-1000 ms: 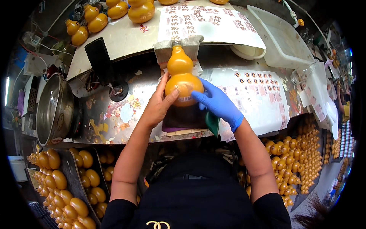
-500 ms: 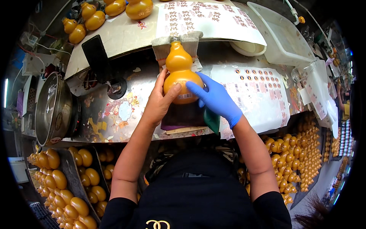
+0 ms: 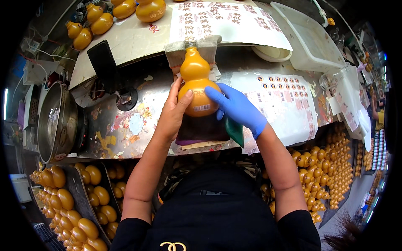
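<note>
Stained metal, spotted with yellow and red scraps, is shown across the counter (image 3: 153, 98). At its middle, a glossy ochre gourd-shaped bottle (image 3: 195, 69) is held with its clear neck pointed away from the person, toward a grey cloth (image 3: 175, 56). Its lower bulb is clasped between both hands: on one side by the bare left hand (image 3: 176, 113), with the thumb laid on top, on the other by the right hand (image 3: 240, 108) (covered by a blue glove). A small striped label (image 3: 202, 107) is borne on the near part of the bulb. Below it a dark pad (image 3: 199, 129) can be seen, and beside that a green cloth (image 3: 234, 133).

To the right, a white sticker sheet (image 3: 289, 115) is spread; to the left, a black phone (image 3: 101, 60) is propped upright, near a round metal pan (image 3: 52, 125). Farther back, more gourd-shaped bottles (image 3: 150, 10) and a sheet printed in red (image 3: 230, 33) are set on a raised board (image 3: 125, 38). Lower down on both sides, rows of ochre gourds (image 3: 314, 167) are ranged.
</note>
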Demonstrator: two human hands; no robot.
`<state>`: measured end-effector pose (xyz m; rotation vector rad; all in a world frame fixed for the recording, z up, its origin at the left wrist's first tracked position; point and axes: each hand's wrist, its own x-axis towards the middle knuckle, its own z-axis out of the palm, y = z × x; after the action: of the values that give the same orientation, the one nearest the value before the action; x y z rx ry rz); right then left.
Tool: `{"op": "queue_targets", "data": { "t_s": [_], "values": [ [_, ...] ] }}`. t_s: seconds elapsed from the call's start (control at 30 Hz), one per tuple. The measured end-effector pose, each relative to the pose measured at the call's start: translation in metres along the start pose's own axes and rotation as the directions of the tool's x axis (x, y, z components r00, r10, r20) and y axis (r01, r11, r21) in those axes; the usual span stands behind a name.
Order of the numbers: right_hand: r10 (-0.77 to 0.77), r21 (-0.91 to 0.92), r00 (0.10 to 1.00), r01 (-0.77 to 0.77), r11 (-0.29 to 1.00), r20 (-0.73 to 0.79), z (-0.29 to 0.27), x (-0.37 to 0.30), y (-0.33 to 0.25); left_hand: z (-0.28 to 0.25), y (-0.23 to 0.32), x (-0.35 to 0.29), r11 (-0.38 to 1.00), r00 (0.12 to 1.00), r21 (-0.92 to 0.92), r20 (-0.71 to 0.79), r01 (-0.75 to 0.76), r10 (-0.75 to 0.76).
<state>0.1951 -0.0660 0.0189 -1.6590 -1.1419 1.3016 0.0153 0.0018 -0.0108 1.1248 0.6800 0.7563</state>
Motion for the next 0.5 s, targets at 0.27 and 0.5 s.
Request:
{"op": "queue_targets", "data": {
  "t_s": [0.27, 0.5],
  "values": [
    [-0.035, -0.015, 0.999, 0.034, 0.999, -0.040, 0.001, 0.007, 0.010, 0.003, 0.006, 0.003, 1.000, 1.000, -0.009, 0.008, 0.006, -0.006],
    [0.014, 0.206, 0.999, -0.003, 0.979, -0.051, 0.003, 0.002, 0.015, -0.012, -0.002, 0.005, 0.999, 1.000, -0.028, 0.015, -0.019, 0.020]
  ]
}}
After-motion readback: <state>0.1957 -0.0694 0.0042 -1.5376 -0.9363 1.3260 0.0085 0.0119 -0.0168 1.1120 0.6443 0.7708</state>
